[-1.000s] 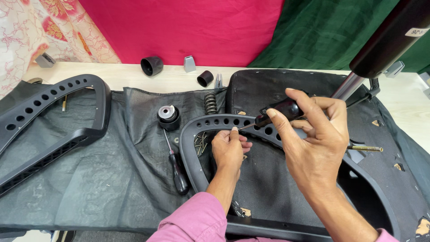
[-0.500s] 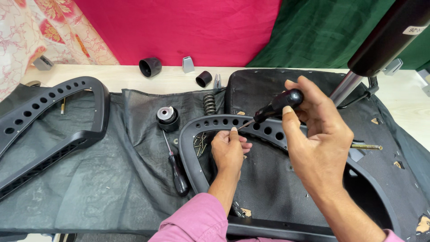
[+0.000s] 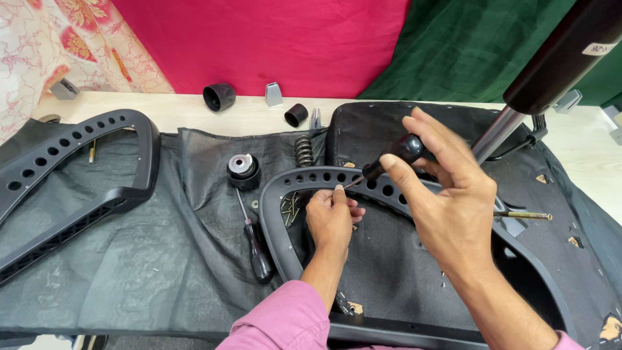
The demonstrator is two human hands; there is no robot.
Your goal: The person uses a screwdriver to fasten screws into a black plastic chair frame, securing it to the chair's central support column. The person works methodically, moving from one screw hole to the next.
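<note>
On the bench, the black chair seat lies upside down over dark fabric, with a perforated armrest frame across it. Your right hand is raised, wrist bent, fingers clamped around a black-handled screwdriver angled down-left. Your left hand rests on the frame, fingertips pinched together at the screwdriver's tip. A spare screwdriver lies just left of the frame.

The person's left hand lies low, knuckles up, fingers curled and fingertips pinched together at its far end — its forearm runs back into a pink sleeve. The right hand is raised higher, wrist bent, thumb and fingers wrapped in a loose grip — its bare forearm slants toward the lower right.
</note>
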